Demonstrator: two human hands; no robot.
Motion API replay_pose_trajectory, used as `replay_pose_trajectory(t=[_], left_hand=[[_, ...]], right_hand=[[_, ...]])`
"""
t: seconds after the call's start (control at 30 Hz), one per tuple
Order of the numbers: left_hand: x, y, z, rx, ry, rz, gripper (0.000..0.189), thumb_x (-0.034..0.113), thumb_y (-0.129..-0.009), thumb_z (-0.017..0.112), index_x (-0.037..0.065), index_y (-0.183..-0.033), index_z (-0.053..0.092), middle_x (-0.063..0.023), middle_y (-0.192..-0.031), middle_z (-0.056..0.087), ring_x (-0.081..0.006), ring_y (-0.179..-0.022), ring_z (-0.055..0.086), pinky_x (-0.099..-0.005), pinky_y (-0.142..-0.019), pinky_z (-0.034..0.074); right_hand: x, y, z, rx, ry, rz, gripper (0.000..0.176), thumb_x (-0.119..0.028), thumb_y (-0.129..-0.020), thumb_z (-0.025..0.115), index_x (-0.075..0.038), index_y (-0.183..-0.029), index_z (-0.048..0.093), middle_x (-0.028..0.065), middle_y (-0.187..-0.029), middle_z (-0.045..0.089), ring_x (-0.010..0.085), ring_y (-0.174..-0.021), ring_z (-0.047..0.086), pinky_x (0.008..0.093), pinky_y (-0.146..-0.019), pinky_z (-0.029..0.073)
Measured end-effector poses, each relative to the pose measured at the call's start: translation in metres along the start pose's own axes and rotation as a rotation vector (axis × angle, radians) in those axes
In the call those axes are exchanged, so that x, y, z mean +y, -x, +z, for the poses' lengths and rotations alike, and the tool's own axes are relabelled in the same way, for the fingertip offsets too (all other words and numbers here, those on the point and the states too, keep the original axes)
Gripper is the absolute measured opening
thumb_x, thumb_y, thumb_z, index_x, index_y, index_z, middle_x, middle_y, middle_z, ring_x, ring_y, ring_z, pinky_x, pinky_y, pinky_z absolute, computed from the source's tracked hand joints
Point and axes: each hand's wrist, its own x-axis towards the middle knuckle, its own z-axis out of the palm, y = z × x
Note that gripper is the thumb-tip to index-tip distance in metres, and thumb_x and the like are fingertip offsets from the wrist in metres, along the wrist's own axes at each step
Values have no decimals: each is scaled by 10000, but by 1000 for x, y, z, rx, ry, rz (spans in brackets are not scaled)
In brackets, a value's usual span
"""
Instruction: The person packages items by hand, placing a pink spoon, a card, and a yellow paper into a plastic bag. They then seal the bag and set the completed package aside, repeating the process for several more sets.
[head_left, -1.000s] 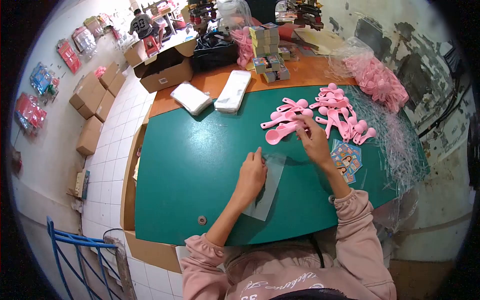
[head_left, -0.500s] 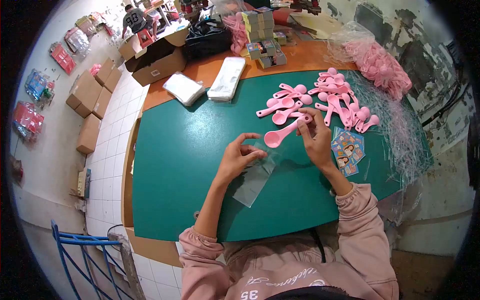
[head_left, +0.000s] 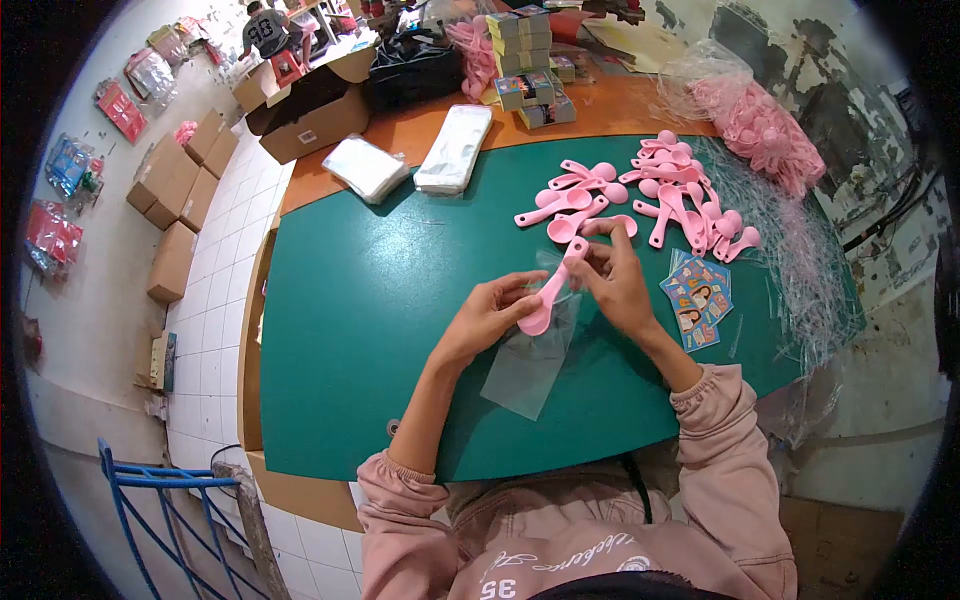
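A pink spoon (head_left: 548,297) slants over a clear plastic bag (head_left: 525,370) above the green table. My right hand (head_left: 612,285) pinches the handle end of this spoon. At the bag's upper end my left hand (head_left: 497,318) is closed on the bag, beside the spoon's bowl; its fingertips are partly hidden. Just beyond my right hand lie loose pink spoons (head_left: 570,200), with more pink spoons (head_left: 680,200) to their right. Printed cards (head_left: 697,300) are fanned out right of my right hand.
Two stacks of white packets (head_left: 453,150) lie at the back of the green table (head_left: 340,300). Bundled cards (head_left: 522,60), a black bag (head_left: 415,75) and bagged pink spoons (head_left: 760,130) stand behind. Plastic scraps (head_left: 790,270) cover the right edge. A person (head_left: 268,32) sits far back left.
The spoon has moved down and left over the bag and is now steeper. My right hand has moved down with it. My left hand and the bag have shifted slightly right.
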Motion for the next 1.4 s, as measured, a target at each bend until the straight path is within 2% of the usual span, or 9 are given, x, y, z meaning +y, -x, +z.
replay_pose_trajectory(t=[0.1, 0.23, 0.4, 0.6, 0.83, 0.93, 1.07, 1.27, 1.4], left_hand=[[6, 3, -11, -189, 62, -292, 334, 230, -918, 489, -58, -1072, 560, -66, -878, 635, -108, -766, 593, -234, -698, 479], [24, 9, -2, -161, 81, -200, 356, 250, -940, 438, -66, -1010, 589, -70, -873, 632, -100, -733, 585, -222, -683, 480], [30, 13, -3, -51, 158, -113, 325, 231, -947, 417, -32, -1032, 587, -90, -887, 643, -107, -738, 602, -207, -633, 484], [41, 17, -13, -7, 163, -115, 318, 253, -943, 420, -4, -1051, 572, -118, -910, 648, -128, -772, 621, -223, -641, 500], [33, 10, -7, -19, 47, -51, 290, 225, -930, 454, -11, -1053, 570, -121, -921, 649, -145, -796, 629, -255, -676, 517], [37, 9, -8, -63, 38, -51, 271, 197, -917, 480, -20, -1051, 573, -120, -929, 647, -142, -803, 627, -253, -692, 514], [33, 4, -6, -97, 14, -66, 266, 184, -908, 497, -25, -1054, 570, -122, -943, 644, -137, -809, 623, -242, -701, 510], [30, 4, 1, -109, 43, -22, 252, 156, -907, 496, -29, -1064, 565, -103, -914, 644, -128, -810, 619, -230, -694, 505], [28, 1, -2, -125, -19, -50, 249, 148, -911, 487, -31, -1062, 568, -95, -926, 638, -124, -811, 615, -228, -683, 505]], right_hand=[[-4, 0, -3, 24, -45, 1, 189, -84, -853, 564, -10, -998, 469, 39, -733, 580, 81, -617, 556, 215, -555, 449], [-12, 6, -3, -29, 106, -176, 237, -234, -903, 513, 0, -937, 493, 74, -752, 597, 131, -658, 576, 249, -591, 463], [-40, 30, -3, -440, 232, -263, 436, -452, -909, 391, -100, -1004, 629, 180, -1206, 423, 303, -1088, 432, 407, -939, 347], [-27, 67, -131, 326, 1226, 121, 358, -165, -702, 681, -49, -1032, 603, 166, -974, 537, 304, -951, 522, 365, -807, 419], [-15, 73, -155, 376, 940, 328, 270, -71, -702, 654, 2, -942, 558, 165, -884, 574, 309, -811, 559, 390, -743, 437], [-23, 68, -146, 383, 1257, 117, 193, -22, -733, 594, 11, -917, 545, 158, -833, 589, 319, -765, 568, 394, -714, 448], [-61, 50, -99, 199, 660, 102, 167, -49, -815, 557, 6, -972, 570, 91, -856, 629, 121, -793, 596, 257, -681, 466], [-72, 24, -48, 48, 380, 3, 248, -48, -808, 562, -58, -1048, 623, 85, -914, 633, 143, -793, 596, 260, -709, 470], [-81, 17, -43, -97, 582, -89, 259, -37, -796, 563, -53, -1047, 622, 105, -881, 620, 174, -776, 594, 271, -709, 464]])
